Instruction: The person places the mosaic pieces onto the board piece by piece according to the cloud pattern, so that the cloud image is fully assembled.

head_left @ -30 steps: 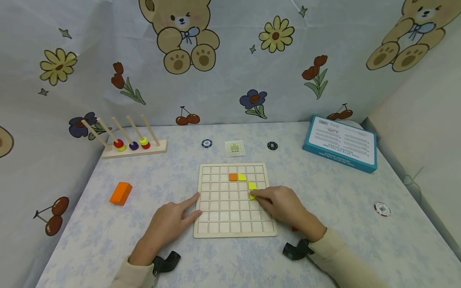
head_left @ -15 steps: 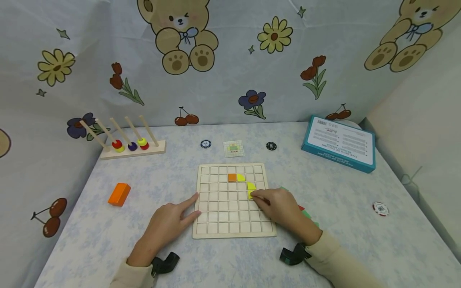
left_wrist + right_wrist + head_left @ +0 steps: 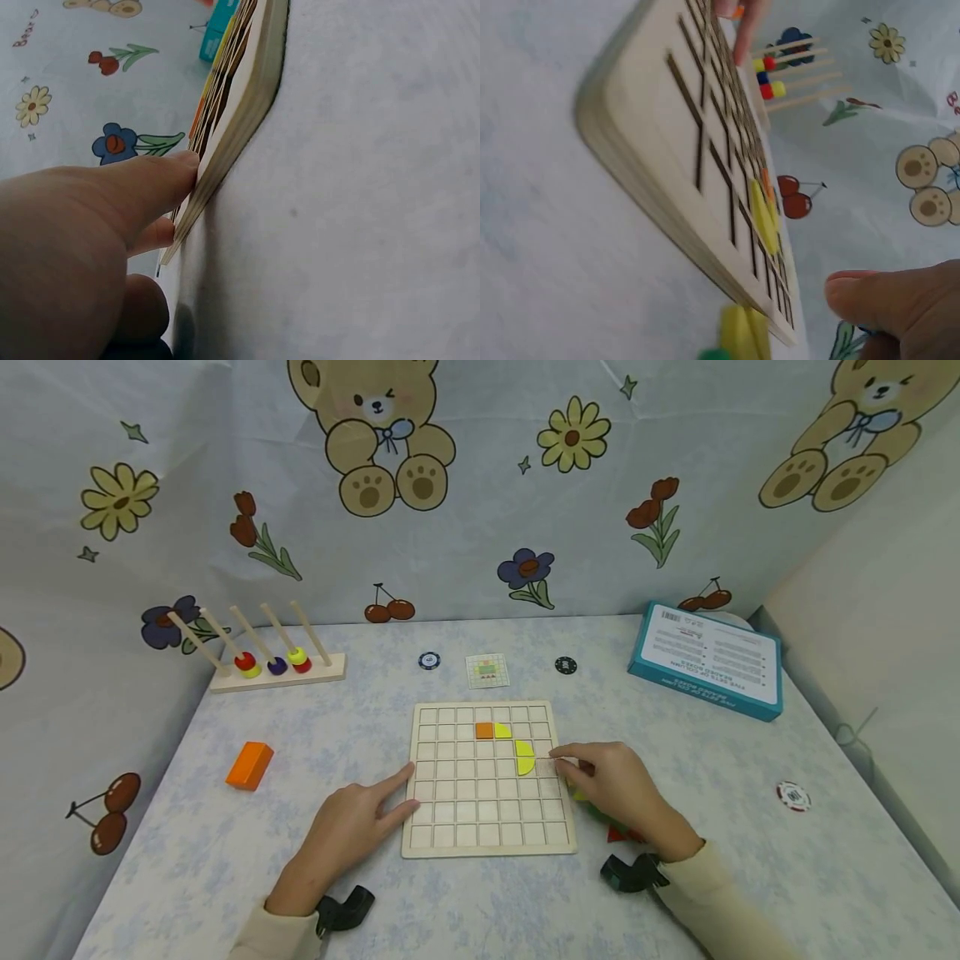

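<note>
Pale floral surface, my left hand bracing the grid board edge, fingers straight, my right hand hovering beside the yellow pieces, fingers loosely curled, holding nothing.

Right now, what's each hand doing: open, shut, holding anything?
Left hand: open, fingers pressing the board's left edge.
Right hand: fingers loosely curled beside the board, holding nothing visible.

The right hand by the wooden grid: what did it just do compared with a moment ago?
The right hand let go of the yellow piece and drew back to the right, off the grid board. That piece now lies uncovered in its squares. The left hand stayed at the board's left edge.
</note>
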Action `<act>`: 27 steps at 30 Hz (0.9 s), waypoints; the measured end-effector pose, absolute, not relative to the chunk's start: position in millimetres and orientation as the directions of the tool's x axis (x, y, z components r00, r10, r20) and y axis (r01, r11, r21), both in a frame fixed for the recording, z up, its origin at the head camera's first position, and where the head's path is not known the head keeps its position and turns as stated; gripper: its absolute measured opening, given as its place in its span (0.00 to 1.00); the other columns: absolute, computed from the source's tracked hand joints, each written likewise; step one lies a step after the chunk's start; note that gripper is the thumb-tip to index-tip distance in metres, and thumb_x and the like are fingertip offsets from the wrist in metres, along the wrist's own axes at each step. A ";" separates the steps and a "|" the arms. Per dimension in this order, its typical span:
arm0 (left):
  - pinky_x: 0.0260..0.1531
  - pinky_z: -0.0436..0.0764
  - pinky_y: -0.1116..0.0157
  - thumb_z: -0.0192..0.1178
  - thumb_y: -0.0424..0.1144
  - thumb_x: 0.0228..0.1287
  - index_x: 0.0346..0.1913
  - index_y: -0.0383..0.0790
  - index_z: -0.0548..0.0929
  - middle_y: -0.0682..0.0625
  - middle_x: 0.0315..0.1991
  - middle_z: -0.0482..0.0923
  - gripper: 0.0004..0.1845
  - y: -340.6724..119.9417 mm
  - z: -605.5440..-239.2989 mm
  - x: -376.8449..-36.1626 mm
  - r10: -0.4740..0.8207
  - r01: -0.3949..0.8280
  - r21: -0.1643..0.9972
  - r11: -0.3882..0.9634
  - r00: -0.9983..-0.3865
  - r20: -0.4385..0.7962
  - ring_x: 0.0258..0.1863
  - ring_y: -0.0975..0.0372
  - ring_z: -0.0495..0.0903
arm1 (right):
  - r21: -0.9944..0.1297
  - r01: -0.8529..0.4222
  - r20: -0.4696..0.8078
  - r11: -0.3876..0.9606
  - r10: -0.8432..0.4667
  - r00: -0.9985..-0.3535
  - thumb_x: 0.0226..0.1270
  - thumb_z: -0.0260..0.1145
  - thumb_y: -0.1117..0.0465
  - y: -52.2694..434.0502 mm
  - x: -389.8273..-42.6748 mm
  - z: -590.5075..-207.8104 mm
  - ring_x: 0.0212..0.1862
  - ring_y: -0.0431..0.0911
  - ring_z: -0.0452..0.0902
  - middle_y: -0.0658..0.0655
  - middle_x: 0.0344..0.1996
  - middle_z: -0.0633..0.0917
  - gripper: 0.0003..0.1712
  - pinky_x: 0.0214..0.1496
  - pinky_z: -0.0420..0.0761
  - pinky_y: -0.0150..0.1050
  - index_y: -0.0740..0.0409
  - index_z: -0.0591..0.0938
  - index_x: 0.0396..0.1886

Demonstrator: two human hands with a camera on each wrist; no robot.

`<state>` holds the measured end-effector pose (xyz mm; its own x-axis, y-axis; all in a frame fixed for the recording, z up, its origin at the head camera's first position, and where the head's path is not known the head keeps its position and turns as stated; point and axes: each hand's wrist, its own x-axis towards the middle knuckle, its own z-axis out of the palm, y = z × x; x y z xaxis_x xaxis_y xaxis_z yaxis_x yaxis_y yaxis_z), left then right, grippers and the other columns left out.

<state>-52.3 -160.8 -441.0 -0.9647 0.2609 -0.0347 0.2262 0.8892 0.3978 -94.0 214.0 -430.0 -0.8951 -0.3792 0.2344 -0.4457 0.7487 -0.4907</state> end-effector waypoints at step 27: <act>0.16 0.56 0.67 0.63 0.60 0.70 0.73 0.53 0.75 0.60 0.08 0.59 0.33 -160.7 -441.8 -52.3 0.268 0.241 0.387 0.890 -0.963 -0.016 0.11 0.68 0.51 | -0.229 -0.371 0.006 0.900 -0.379 -0.925 0.61 0.77 0.47 223.9 -88.7 -415.6 0.24 0.38 0.74 0.49 0.27 0.88 0.19 0.27 0.78 0.38 0.57 0.90 0.44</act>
